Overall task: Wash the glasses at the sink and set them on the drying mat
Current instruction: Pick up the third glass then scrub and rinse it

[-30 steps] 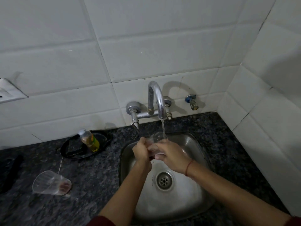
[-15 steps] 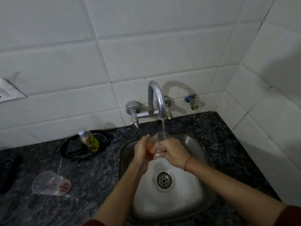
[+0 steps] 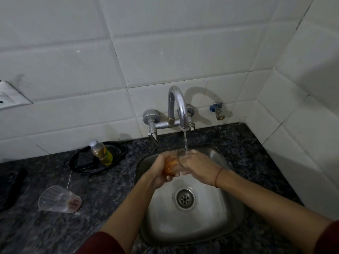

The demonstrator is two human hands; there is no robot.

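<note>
Rinsing, I'd say: the glass (image 3: 172, 165) is over the sink (image 3: 220, 226) under the stream from the tap (image 3: 178, 105), with the left hand (image 3: 159, 169) curled round its body and the right hand (image 3: 198, 164) wrapped at the rim. Next it must be lifted out wet, so it needs a firm hold. The other glass (image 3: 58, 199) lies on its side on the counter (image 3: 110, 189), seemingly unwashed. The wall (image 3: 302, 143) crowds the right and there's more room to the left. I can't pick out a mat.
</note>
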